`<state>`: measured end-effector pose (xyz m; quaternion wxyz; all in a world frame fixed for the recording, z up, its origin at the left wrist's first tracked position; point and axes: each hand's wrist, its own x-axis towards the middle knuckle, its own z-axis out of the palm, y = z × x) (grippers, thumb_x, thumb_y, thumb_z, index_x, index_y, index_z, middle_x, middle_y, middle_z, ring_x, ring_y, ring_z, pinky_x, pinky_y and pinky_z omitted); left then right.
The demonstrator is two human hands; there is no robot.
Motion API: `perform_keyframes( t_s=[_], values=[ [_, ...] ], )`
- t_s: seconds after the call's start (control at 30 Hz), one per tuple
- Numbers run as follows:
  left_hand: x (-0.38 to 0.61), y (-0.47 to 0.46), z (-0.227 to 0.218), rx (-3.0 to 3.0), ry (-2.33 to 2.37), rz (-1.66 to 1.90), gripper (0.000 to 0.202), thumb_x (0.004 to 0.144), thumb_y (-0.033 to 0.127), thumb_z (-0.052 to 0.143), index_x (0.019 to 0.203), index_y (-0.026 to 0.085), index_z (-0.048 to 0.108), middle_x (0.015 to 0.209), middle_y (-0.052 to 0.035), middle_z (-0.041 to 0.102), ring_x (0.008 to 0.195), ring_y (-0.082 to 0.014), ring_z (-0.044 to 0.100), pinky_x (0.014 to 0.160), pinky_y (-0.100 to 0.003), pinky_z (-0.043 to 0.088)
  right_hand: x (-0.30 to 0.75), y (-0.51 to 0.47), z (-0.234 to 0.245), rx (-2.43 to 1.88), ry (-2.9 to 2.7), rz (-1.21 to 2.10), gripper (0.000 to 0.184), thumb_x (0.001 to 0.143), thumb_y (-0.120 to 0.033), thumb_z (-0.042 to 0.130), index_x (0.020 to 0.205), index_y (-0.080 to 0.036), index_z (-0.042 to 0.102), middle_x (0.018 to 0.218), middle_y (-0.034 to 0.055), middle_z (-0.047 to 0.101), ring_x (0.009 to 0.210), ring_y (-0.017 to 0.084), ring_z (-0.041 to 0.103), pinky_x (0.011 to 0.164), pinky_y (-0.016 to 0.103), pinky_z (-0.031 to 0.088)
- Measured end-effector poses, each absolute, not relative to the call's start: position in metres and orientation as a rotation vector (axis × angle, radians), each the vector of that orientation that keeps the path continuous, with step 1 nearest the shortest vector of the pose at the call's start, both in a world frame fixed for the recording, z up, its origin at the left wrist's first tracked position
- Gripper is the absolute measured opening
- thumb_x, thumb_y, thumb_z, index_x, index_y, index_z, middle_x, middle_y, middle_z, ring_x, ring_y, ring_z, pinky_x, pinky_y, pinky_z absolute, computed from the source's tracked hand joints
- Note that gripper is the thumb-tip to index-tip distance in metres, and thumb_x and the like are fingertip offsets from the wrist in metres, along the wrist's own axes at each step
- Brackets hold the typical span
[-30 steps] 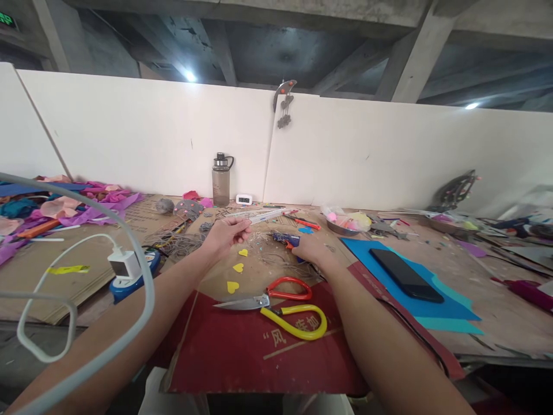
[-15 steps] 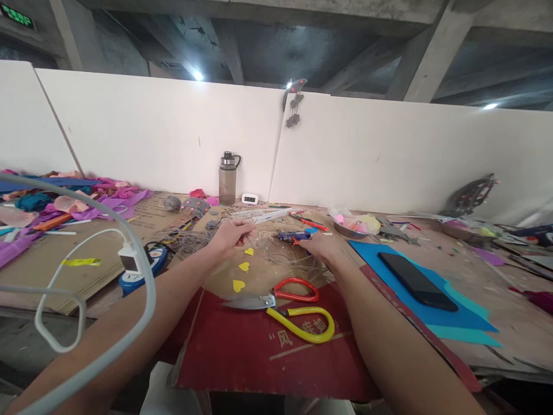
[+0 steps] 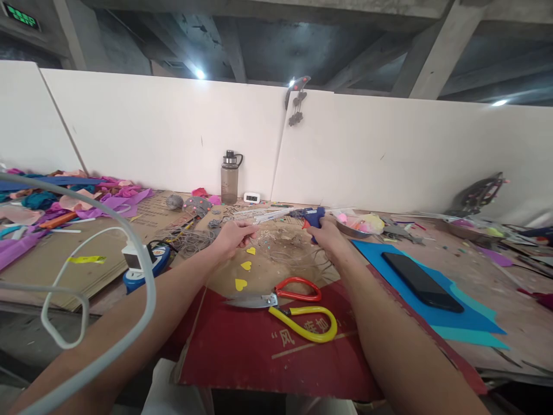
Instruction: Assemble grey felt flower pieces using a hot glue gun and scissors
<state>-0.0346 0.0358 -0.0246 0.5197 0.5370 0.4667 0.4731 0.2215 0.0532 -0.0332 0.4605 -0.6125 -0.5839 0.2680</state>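
Note:
My right hand [image 3: 326, 233] is wrapped round the grip of a blue hot glue gun [image 3: 315, 217] with an orange trigger, raised above the work surface and pointing left. My left hand [image 3: 235, 236] is closed in a pinch; whatever its fingertips hold is too small to make out. Just below that hand lie a small yellow heart [image 3: 251, 251] and two more like it in a row. Large scissors [image 3: 254, 301] with one red and one yellow handle rest nearer to me on red and brown cardboard [image 3: 242, 357].
A water bottle [image 3: 229, 178] stands by the white partition [image 3: 151, 127]. On the right a black phone [image 3: 421, 282] lies on blue sheets [image 3: 469, 317]. White cables [image 3: 149, 288] loop across the left foreground near a power strip [image 3: 147, 268]. Coloured scraps [image 3: 78, 199] cover the far left.
My right hand has lifted the glue gun from the cardboard and turned it to point left. My left hand stays pinched in nearly the same place. The view has shifted slightly.

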Motion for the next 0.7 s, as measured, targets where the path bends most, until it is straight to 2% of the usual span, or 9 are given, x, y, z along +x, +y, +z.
perform_keyframes(
  t_s=[0.1, 0.2, 0.3, 0.4, 0.57, 0.7],
  values=[
    [-0.036, 0.039, -0.027, 1.301, 1.145, 1.133, 0.025, 0.072, 0.028, 0.071, 0.056, 0.012, 0.059, 0.049, 0.002, 0.054, 0.037, -0.0019, 0.036, 0.038, -0.017, 0.02, 0.208, 0.043, -0.026, -1.392, -1.415, 0.765, 0.019, 0.068, -0.022, 0.059, 0.085, -0.02, 0.05, 0.08, 0.0024, 0.063, 0.062, 0.012, 0.058, 0.054, 0.023, 0.048],
    [-0.039, 0.041, -0.027, 1.296, 1.162, 1.146, 0.026, 0.072, 0.027, 0.07, 0.056, 0.012, 0.058, 0.049, 0.0019, 0.054, 0.037, -0.002, 0.036, 0.037, -0.017, 0.02, 0.196, 0.029, -0.016, -1.182, -1.399, 0.947, 0.025, 0.066, -0.02, 0.06, 0.089, -0.02, 0.049, 0.086, 0.0026, 0.064, 0.066, 0.012, 0.058, 0.05, 0.021, 0.046],
    [-0.041, 0.043, -0.027, 1.275, 1.176, 1.165, 0.024, 0.072, 0.026, 0.07, 0.056, 0.012, 0.059, 0.051, 0.0009, 0.055, 0.037, -0.0021, 0.037, 0.036, -0.017, 0.02, 0.19, 0.018, -0.008, -1.073, -1.416, 1.049, 0.026, 0.065, -0.021, 0.062, 0.088, -0.02, 0.049, 0.075, -0.0011, 0.06, 0.059, 0.01, 0.054, 0.048, 0.021, 0.041],
    [-0.043, 0.044, -0.026, 1.245, 1.183, 1.186, 0.025, 0.073, 0.026, 0.07, 0.055, 0.011, 0.058, 0.049, 0.0007, 0.054, 0.036, -0.0021, 0.037, 0.036, -0.017, 0.021, 0.187, 0.012, -0.003, -1.033, -1.49, 1.051, 0.02, 0.068, -0.023, 0.059, 0.083, -0.021, 0.046, 0.061, -0.0058, 0.053, 0.051, 0.009, 0.047, 0.049, 0.023, 0.037],
    [-0.044, 0.044, -0.023, 1.169, 1.147, 1.233, 0.018, 0.072, 0.021, 0.07, 0.06, 0.011, 0.06, 0.056, -0.0008, 0.059, 0.037, -0.002, 0.039, 0.035, -0.016, 0.019, 0.183, 0.001, 0.004, -1.017, -1.638, 1.009, 0.018, 0.071, -0.028, 0.058, 0.084, -0.021, 0.047, 0.069, -0.0046, 0.054, 0.054, 0.01, 0.046, 0.055, 0.026, 0.039],
    [-0.043, 0.043, -0.021, 1.172, 1.14, 1.24, 0.021, 0.072, 0.02, 0.07, 0.057, 0.011, 0.058, 0.054, -0.0007, 0.058, 0.037, -0.0019, 0.039, 0.035, -0.016, 0.019, 0.181, -0.006, 0.01, -1.144, -1.726, 0.883, 0.015, 0.074, -0.029, 0.054, 0.084, -0.023, 0.045, 0.066, -0.0046, 0.051, 0.057, 0.012, 0.047, 0.058, 0.027, 0.038]
  ],
)
